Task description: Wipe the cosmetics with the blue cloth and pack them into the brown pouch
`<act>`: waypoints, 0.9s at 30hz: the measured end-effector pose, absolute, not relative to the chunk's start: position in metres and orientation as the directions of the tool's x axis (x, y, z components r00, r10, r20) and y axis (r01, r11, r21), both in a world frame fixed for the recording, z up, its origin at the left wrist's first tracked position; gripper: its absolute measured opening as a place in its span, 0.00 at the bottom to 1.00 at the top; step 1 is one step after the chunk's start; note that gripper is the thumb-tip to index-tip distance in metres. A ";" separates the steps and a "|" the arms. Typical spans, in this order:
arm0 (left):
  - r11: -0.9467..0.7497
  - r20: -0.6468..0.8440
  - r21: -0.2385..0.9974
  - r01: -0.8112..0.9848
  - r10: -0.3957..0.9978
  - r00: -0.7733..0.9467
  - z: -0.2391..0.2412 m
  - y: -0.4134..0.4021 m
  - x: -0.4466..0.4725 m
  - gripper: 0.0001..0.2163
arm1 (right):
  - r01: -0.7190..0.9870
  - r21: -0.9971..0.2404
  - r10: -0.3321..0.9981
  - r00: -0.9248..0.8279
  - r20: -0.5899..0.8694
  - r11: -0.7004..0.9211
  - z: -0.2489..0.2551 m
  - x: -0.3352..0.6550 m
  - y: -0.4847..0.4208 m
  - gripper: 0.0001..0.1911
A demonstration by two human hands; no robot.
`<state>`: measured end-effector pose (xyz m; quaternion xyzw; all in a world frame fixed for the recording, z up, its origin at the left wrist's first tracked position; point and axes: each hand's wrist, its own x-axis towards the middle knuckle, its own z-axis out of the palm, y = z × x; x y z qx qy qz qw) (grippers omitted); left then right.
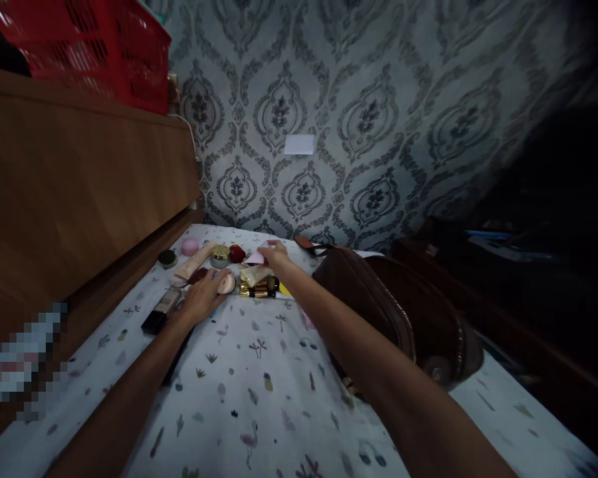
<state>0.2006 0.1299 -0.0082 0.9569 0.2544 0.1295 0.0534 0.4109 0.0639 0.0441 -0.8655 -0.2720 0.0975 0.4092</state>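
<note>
My left hand [203,296] is among the cosmetics, its fingers and thumb curled around a small round beige compact [226,284]. My right hand [276,256] pinches a flat pale-pink piece [258,256], partly hidden by the fingers. Between the hands lie gold-and-black tubes [257,292] and a crumpled pale packet [254,273]. Beyond them stand a gold-lidded jar [220,255] and a dark red round item [236,253]. A beige tube [195,261] and a black-capped bottle [162,312] lie to the left, near a pink sponge [190,246].
An open brown bag [361,299] rests on the right side of the printed sheet [239,385], under my right forearm. A wooden cabinet [80,166] flanks the left, topped by a red basket [99,56]. Patterned wallpaper [369,119] rises behind.
</note>
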 end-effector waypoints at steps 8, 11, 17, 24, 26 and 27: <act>-0.859 0.225 0.173 0.481 0.510 0.830 -0.006 0.127 0.201 0.26 | 0.525 -0.636 0.653 0.756 0.042 -0.566 0.030 0.382 0.099 0.15; -0.857 0.223 0.164 0.489 0.515 0.827 -0.004 0.126 0.201 0.26 | 0.601 -0.552 0.693 0.718 0.055 -0.579 0.028 0.373 0.099 0.15; -0.852 0.211 0.166 0.497 0.523 0.826 0.000 0.123 0.202 0.26 | 0.740 -0.369 0.777 0.626 0.073 -0.562 0.029 0.370 0.102 0.17; -0.858 0.227 0.166 0.486 0.513 0.828 -0.005 0.127 0.201 0.26 | 0.882 -0.148 0.876 0.465 0.123 -0.448 0.017 0.375 0.089 0.22; -0.857 0.219 0.168 0.487 0.514 0.829 -0.004 0.127 0.201 0.26 | 0.898 -0.106 0.888 0.439 0.134 -0.428 0.015 0.377 0.084 0.22; -0.856 0.213 0.169 0.489 0.516 0.830 -0.004 0.126 0.200 0.26 | 0.900 -0.088 0.889 0.435 0.143 -0.426 0.015 0.378 0.082 0.21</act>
